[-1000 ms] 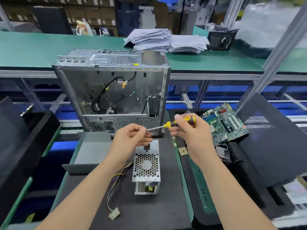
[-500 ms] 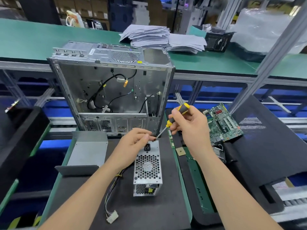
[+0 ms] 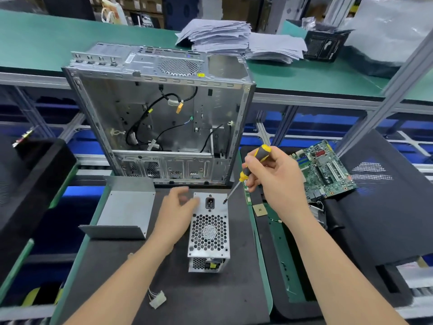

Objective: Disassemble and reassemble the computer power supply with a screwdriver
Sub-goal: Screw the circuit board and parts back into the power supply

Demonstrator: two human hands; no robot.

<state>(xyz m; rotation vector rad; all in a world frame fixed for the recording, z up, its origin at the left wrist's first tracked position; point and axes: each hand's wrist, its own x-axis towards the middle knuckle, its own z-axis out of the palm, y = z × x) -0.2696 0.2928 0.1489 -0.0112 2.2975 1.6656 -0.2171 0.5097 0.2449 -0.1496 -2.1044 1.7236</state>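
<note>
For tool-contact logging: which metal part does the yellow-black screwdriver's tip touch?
The honeycomb-grilled silver power supply box, beside its black socket; not the bent grey cover or open case.

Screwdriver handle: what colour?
Yellow and black. The handle shows best in head view, gripped by the right hand.

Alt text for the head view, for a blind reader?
The right hand holds a yellow-and-black screwdriver, tip at the power supply near its socket. The blurred left hand is beside the unit; an open computer case stands behind.
</note>
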